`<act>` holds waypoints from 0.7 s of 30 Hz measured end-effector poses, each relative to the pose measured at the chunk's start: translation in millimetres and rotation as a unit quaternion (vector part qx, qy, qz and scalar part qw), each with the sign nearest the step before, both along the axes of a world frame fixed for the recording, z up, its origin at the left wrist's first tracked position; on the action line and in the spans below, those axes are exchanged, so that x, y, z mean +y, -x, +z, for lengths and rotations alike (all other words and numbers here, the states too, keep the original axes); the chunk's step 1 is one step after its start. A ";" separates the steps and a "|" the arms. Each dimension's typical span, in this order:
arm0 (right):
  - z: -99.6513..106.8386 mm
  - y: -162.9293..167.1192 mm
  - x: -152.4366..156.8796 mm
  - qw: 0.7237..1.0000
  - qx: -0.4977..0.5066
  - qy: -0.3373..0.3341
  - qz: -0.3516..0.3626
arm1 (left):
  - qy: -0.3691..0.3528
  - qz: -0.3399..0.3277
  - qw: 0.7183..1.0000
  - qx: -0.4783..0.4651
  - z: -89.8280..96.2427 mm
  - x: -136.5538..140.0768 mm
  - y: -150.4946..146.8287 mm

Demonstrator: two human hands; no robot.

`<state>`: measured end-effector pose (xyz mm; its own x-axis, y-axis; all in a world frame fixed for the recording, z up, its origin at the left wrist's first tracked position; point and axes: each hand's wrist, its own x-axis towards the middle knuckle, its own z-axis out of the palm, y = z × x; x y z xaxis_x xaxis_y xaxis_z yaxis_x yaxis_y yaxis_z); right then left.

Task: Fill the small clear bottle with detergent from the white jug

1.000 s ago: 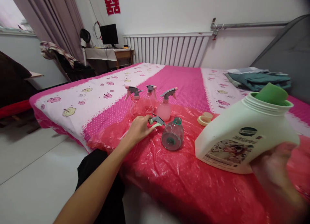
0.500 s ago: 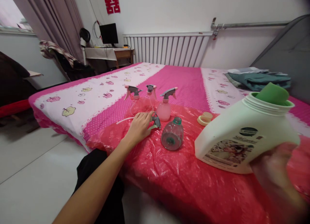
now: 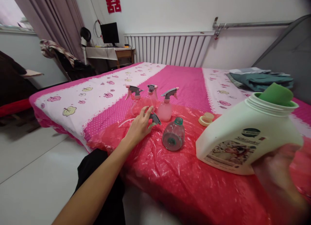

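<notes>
My left hand [image 3: 139,126] is over a grey-and-green trigger spray head [image 3: 155,118], fingers raised and spread, the thumb side close to its trigger. The white dip tube [image 3: 125,122] trails out to the left. Just right of it a clear spray bottle [image 3: 173,136] with a green neck stands uncapped. My right hand [image 3: 277,166], partly blurred, grips a large pale green detergent jug [image 3: 233,134], tilted to the left. A green cup [image 3: 276,94] sits in the jug's mouth. Behind my left hand stand a pink spray bottle [image 3: 165,110] and two similar ones.
A red plastic sheet [image 3: 184,176] covers the near part of the bed [image 3: 182,79]. On the sheet lies a beige cap [image 3: 206,119]. Folded clothes [image 3: 261,79] rest at the far right. A radiator [image 3: 167,50] runs along the back wall.
The fingers of my left hand have lifted and spread over the spray head, which has shifted slightly left. The dip tube lies lower and more bent. The jug stays almost in place.
</notes>
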<state>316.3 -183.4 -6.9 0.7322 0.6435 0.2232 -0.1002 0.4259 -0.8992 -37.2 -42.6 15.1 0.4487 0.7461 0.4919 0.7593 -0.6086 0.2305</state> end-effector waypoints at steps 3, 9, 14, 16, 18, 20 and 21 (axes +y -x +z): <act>2.5 3.1 0.2 0.999 -0.033 0.025 -0.033 | -0.007 -0.015 1.000 -0.018 -0.9 1.3 0.1; 7.4 6.1 -0.5 0.998 -0.029 0.046 -0.034 | 0.036 -0.004 0.999 -0.016 -0.6 1.7 0.9; 5.2 5.3 1.7 0.998 -0.019 0.043 -0.038 | 0.033 0.037 0.998 0.032 4.1 -2.3 -1.6; 4.3 4.5 2.2 0.998 -0.024 0.039 -0.037 | 0.012 0.044 0.998 0.053 4.1 -1.9 -2.2; 4.9 4.4 2.1 0.998 -0.024 0.040 -0.039 | -0.016 0.043 0.997 0.066 3.0 -0.4 -2.1; 7.0 5.4 1.7 0.998 -0.025 0.041 -0.039 | -0.031 0.036 0.997 0.067 1.5 1.6 -1.2; 8.3 6.1 1.4 0.998 -0.026 0.040 -0.040 | -0.034 0.032 0.997 0.062 0.9 2.4 -0.6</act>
